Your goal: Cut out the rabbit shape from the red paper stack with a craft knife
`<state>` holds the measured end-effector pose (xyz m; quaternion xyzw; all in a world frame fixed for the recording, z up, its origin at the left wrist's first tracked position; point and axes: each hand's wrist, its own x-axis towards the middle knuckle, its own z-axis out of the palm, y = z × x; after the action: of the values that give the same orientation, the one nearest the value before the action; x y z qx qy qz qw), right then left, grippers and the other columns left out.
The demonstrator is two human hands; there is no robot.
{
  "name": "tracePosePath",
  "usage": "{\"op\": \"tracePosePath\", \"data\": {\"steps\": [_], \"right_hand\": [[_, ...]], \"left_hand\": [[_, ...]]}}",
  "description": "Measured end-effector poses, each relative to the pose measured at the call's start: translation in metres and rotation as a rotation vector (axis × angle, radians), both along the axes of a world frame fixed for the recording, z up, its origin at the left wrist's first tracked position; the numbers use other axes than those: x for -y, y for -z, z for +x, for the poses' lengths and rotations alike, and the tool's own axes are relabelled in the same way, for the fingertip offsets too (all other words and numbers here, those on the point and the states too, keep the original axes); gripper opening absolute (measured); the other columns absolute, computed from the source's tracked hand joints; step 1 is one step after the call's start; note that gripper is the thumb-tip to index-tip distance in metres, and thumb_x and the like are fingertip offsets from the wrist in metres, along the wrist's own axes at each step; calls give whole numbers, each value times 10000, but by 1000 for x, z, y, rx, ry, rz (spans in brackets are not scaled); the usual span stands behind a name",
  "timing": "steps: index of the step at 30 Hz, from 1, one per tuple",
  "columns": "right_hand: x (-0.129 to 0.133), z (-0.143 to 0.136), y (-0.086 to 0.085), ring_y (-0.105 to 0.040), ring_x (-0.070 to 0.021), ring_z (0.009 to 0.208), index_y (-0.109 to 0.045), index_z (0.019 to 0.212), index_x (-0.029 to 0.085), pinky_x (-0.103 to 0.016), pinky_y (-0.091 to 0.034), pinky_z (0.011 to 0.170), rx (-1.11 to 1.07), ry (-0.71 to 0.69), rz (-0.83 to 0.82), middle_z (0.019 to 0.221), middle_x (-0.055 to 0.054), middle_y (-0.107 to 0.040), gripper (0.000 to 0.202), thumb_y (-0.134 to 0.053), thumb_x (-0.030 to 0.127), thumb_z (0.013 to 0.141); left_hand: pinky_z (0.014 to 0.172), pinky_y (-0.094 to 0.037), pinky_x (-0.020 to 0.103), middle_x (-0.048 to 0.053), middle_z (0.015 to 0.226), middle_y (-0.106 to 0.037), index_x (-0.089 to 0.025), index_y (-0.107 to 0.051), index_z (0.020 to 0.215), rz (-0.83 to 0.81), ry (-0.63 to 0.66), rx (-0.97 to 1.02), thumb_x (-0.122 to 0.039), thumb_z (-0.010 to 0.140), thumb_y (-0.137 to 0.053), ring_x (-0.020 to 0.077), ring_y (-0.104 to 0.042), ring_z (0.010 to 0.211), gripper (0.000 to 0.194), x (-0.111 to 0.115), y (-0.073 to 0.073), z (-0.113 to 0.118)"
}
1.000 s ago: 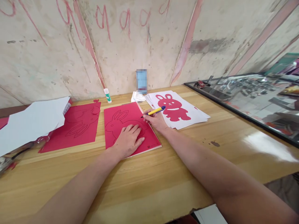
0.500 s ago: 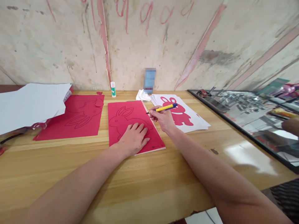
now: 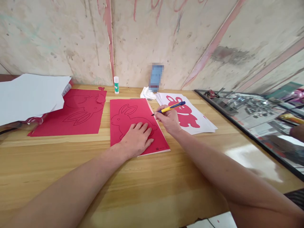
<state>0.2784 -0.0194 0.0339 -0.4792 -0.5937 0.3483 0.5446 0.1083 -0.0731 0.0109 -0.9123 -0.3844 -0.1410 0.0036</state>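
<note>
My left hand (image 3: 137, 139) lies flat, fingers slightly spread, on a red sheet (image 3: 140, 109) that carries a black outline of a rabbit (image 3: 123, 118). Pale layers show beneath the sheet along its right and lower edges. Between the fingertips of my right hand (image 3: 167, 119) is a yellow and blue pen (image 3: 169, 107), its dark tip pointing left by the sheet's right edge. Whether the tip touches the paper, I cannot tell. Just beyond that hand, white sheets (image 3: 201, 122) bear a red rabbit cutout (image 3: 187, 118).
Another red sheet (image 3: 59, 122) with a rabbit outline lies left, partly under white papers (image 3: 30, 95). A glue stick (image 3: 116, 85) stands near the wall. A blurred blue object (image 3: 156, 77) leans there beside a crumpled white tissue (image 3: 147, 93). A dark-framed glass panel (image 3: 239, 110) lies right.
The view has tilted down and shifted slightly, so the wall markings sit higher. My left hand stays on the sheet; the pen stays in my right hand near the sheet's edge.
</note>
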Motion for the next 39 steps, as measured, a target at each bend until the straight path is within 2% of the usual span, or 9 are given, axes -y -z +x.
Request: {"op": "tracePosePath", "data": {"steps": [3,6,10,15,18,39], "right_hand": [[-1,3,16,-476,-113,487,-550,692,208,-267,-394,503,16,6,-11,514,41,-524,132,-648,294,679],[0,6,22,-462,-116,480,-555,698,210,-270,-373,498,17,-38,-31,502,44,-516,115,-642,282,679],[-1,10,22,-452,-116,491,-555,653,208,-266,-350,487,29,-83,-45,514,33,-520,87,-622,261,664],[-4,11,22,-437,-117,500,-538,598,205,-268,-343,495,12,-58,-73,503,32,-497,52,-586,218,615],[-3,11,21,-428,-114,491,-529,588,203,-264,-329,487,25,-39,-91,496,34,-485,46,-572,201,605],[-3,10,24,-472,-125,553,-544,657,192,-265,-368,549,156,-18,-38,562,32,-525,68,-594,237,658]], "left_hand": [[947,-386,484,147,1348,-524,-146,-541,1275,-3,3,0,-418,972,-395,317,-458,1199,432,0,-1,0],[937,-382,475,124,1379,-506,-149,-518,1299,-11,9,-13,-421,977,-380,311,-455,1188,443,0,-3,0],[947,-368,475,111,1395,-498,-172,-511,1311,-40,11,-37,-422,980,-368,304,-445,1186,439,-1,-4,1],[967,-355,463,99,1401,-499,-197,-503,1321,-50,5,-53,-428,982,-360,299,-423,1222,435,-2,-4,1],[966,-360,471,106,1401,-500,-171,-499,1326,-44,9,-61,-424,985,-347,303,-408,1231,451,-2,-5,1],[948,-367,466,92,1403,-497,-130,-494,1319,-36,2,-65,-416,989,-350,290,-425,1195,460,1,-7,1]]}}
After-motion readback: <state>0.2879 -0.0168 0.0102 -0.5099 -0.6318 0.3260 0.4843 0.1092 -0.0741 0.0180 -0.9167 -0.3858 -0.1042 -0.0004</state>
